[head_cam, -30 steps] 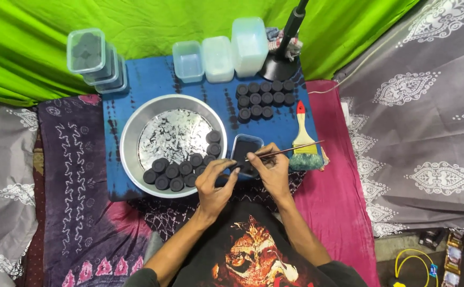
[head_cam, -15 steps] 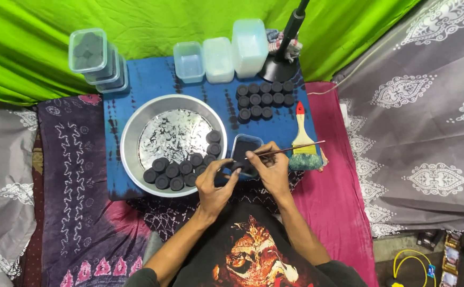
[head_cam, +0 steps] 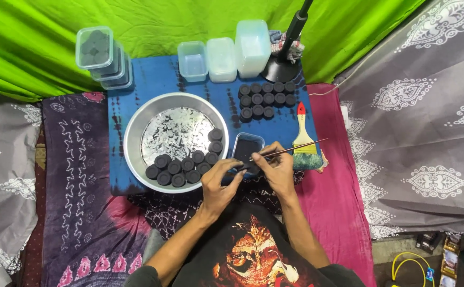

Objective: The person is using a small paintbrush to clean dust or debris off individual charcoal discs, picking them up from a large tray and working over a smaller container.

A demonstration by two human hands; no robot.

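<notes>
Black puck (head_cam: pixel 241 169) between both bent hands, left hand (head_cam: pixel 217 183), right hand (head_cam: pixel 275 169).

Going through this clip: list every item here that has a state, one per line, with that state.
left hand: closed on a small black piece, partly hidden
right hand: gripping thin stick
metal bowl: upright, black discs along near side
small tub: open, dark contents
paintbrush: lying flat, untouched
clear containers: standing in a row, appear empty
stacked containers: dark contents
</notes>
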